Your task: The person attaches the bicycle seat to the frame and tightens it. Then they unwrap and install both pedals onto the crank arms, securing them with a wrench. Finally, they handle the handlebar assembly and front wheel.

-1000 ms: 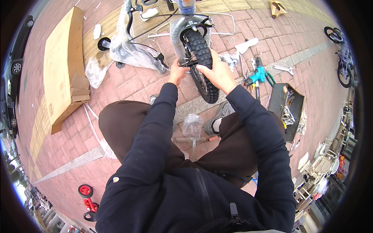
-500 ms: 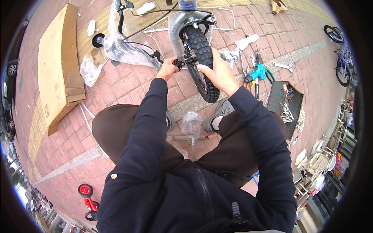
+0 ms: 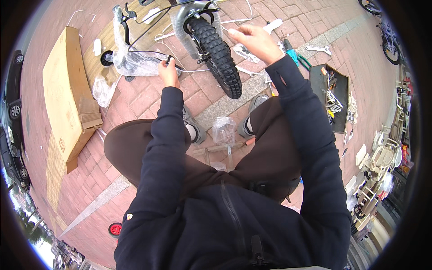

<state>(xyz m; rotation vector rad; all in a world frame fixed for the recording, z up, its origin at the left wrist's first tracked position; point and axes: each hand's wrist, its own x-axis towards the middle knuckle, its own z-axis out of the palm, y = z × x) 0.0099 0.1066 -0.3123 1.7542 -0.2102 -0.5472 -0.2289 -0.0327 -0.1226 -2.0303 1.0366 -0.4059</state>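
Note:
A bicycle wheel with a knobby black tyre (image 3: 218, 56) stands in a fork wrapped in clear film, ahead of my knees. My left hand (image 3: 169, 74) is left of the wheel, fingers closed on a small black part (image 3: 169, 59) whose kind I cannot make out. It is beside a bubble-wrapped frame piece (image 3: 135, 63) with a black brake lever (image 3: 125, 30). Off the tyre's right side, my right hand (image 3: 258, 43) hangs in the air with fingers apart and nothing in it. Dark cables (image 3: 153, 20) run from the bicycle toward the wrapped piece.
On the right lie a teal power tool (image 3: 292, 55), green-handled pliers (image 3: 304, 62), a wrench (image 3: 318, 49) and a dark toolbox (image 3: 317, 92) of hand tools. A long cardboard box (image 3: 65, 94) is on the left. Between my feet are a clear plastic bag (image 3: 223, 129) and a hammer-like tool (image 3: 249, 141).
My right hand has come off the tyre and opened to its right. My left hand has moved left from the wheel hub. The wheel sits further left and higher in view.

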